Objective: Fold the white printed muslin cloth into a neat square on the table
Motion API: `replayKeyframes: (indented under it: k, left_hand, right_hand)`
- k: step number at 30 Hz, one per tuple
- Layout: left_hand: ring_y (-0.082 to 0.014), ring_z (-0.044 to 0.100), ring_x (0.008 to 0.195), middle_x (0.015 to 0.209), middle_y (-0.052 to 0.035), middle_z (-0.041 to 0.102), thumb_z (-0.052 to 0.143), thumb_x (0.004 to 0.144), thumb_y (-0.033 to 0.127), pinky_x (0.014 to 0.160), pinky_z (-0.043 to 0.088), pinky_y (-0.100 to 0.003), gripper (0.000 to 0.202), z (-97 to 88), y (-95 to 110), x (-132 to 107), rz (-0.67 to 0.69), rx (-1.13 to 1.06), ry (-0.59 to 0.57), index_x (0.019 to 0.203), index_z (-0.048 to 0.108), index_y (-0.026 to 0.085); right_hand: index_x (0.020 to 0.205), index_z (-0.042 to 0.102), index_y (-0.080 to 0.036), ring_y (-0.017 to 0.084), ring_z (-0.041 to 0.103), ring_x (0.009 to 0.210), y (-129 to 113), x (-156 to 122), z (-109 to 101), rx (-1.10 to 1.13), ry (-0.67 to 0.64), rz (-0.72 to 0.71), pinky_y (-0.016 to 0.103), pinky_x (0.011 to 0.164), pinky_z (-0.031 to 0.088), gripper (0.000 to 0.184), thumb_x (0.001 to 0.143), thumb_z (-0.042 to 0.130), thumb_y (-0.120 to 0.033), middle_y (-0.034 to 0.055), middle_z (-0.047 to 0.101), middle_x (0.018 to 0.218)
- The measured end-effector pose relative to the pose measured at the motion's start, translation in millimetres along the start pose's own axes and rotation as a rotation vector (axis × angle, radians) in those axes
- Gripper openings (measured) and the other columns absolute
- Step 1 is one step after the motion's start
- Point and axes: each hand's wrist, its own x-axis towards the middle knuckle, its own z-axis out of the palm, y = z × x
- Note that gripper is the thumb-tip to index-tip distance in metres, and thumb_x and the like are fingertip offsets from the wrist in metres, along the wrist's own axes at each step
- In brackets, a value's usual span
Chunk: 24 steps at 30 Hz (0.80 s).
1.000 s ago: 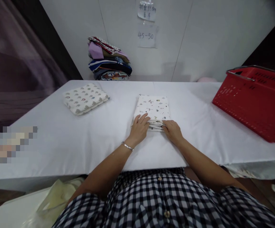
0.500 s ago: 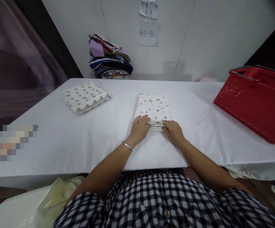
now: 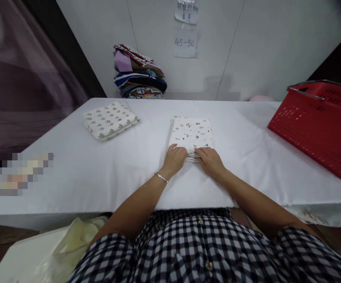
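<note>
A white folded cloth point(image 3: 191, 131) with small plant-like prints lies flat on the white-covered table in front of me. Its near edge shows several stacked layers. My left hand point(image 3: 175, 158), with a silver bracelet at the wrist, grips the near left corner, its fingers curled over the top. On the near right corner, my right hand point(image 3: 211, 160) holds the same edge, fingers on top and the thumb by the layers. Farther left rests a second folded cloth point(image 3: 111, 121), white with grey tree-like prints, touched by neither hand.
A red plastic basket point(image 3: 320, 129) with a metal handle stands on the right of the table point(image 3: 99, 177). Behind the table's far edge is a stack of folded fabrics point(image 3: 139, 74). Paper signs point(image 3: 186, 41) hang on the wall. A pale plastic bag point(image 3: 73, 239) lies below at left.
My right hand has shifted left along the cloth's near edge, closer to my left hand. The left fingers have curled in more. The whole view has moved slightly.
</note>
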Motion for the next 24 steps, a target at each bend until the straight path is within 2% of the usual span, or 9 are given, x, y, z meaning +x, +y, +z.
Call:
replayKeyframes:
  k: [5, 10, 13, 17, 24]
  left_hand:
    - [-0.0149, 0.057, 0.091, 0.095, -0.0038, 0.064, 0.035, 0.088, 0.011, 0.099, 0.031, -0.038, 0.022, -2.9, -2.1, 1.2, -0.019, -0.051, -0.017, 0.09, 0.056, 0.018]
    - [-0.0183, 0.05, 0.107, 0.113, -0.0053, 0.059, 0.04, 0.086, 0.011, 0.091, 0.037, -0.036, 0.023, -20.7, -4.2, -6.2, -0.056, -0.021, 0.04, 0.088, 0.061, 0.02]
    - [-0.0193, 0.053, 0.095, 0.099, -0.0055, 0.063, 0.041, 0.087, 0.014, 0.081, 0.039, -0.035, 0.023, -30.7, -5.0, -18.8, -0.098, 0.043, 0.01, 0.086, 0.063, 0.021]
    - [-0.0173, 0.056, 0.079, 0.083, -0.0042, 0.063, 0.039, 0.089, 0.018, 0.068, 0.038, -0.032, 0.026, -32.6, -3.7, -32.1, -0.079, 0.087, -0.114, 0.086, 0.064, 0.022]
    - [-0.0171, 0.06, 0.069, 0.085, -0.0056, 0.066, 0.034, 0.091, 0.021, 0.062, 0.04, -0.029, 0.029, -18.8, 9.3, -21.9, -0.174, 0.07, -0.207, 0.101, 0.061, 0.021]
  right_hand:
    - [0.125, 0.046, -0.017, 0.023, 0.05, 0.092, -12.2, 20.9, 1.0, -0.029, -0.071, -0.039, 0.034, 0.075, 0.035, 0.037, 0.088, 0.043, -0.019, 0.0098, 0.061, 0.106]
    - [0.121, 0.05, -0.018, 0.021, 0.053, 0.084, -19.0, 33.2, 4.9, -0.015, -0.102, -0.019, 0.032, 0.07, 0.034, 0.032, 0.089, 0.044, -0.02, 0.0083, 0.064, 0.095]
    - [0.118, 0.051, -0.02, 0.02, 0.053, 0.082, -18.3, 32.2, 8.0, 0.01, -0.088, 0.017, 0.03, 0.068, 0.035, 0.03, 0.089, 0.044, -0.023, 0.0073, 0.064, 0.094]
    - [0.117, 0.052, -0.02, 0.02, 0.054, 0.083, -17.2, 28.3, 12.0, 0.033, -0.045, 0.044, 0.03, 0.07, 0.035, 0.029, 0.091, 0.042, -0.027, 0.0065, 0.065, 0.093]
    - [0.114, 0.055, -0.019, 0.02, 0.054, 0.083, -15.2, 25.4, 17.7, 0.065, 0.0, 0.052, 0.03, 0.072, 0.036, 0.028, 0.091, 0.041, -0.029, 0.0072, 0.065, 0.092]
